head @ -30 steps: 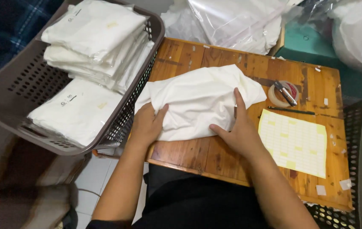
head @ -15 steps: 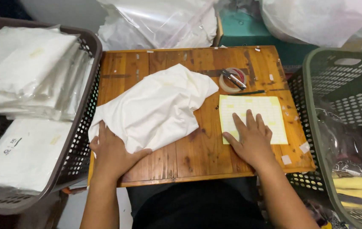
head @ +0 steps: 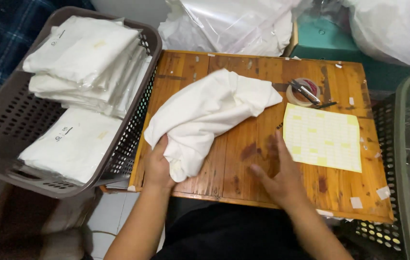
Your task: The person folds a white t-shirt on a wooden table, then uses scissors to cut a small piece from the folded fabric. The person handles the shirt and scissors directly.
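My left hand (head: 159, 166) grips the near corner of the bunched white cloth (head: 205, 118), which lies on the bench (head: 243, 178) ahead of it; my right hand (head: 279, 175) is open and blurred, holding nothing, fingers spread over bare wood. I reckon the one-corner hold could let the cloth drag off the near edge; the right hand could also scuff the yellow label sheet (head: 322, 137) just beyond it.

A small wooden table (head: 339, 192) with worn, stained planks fills the middle; pale floor tiles (head: 113, 216) show below its left corner, a teal box (head: 330, 41) sits behind, and the light is soft and even
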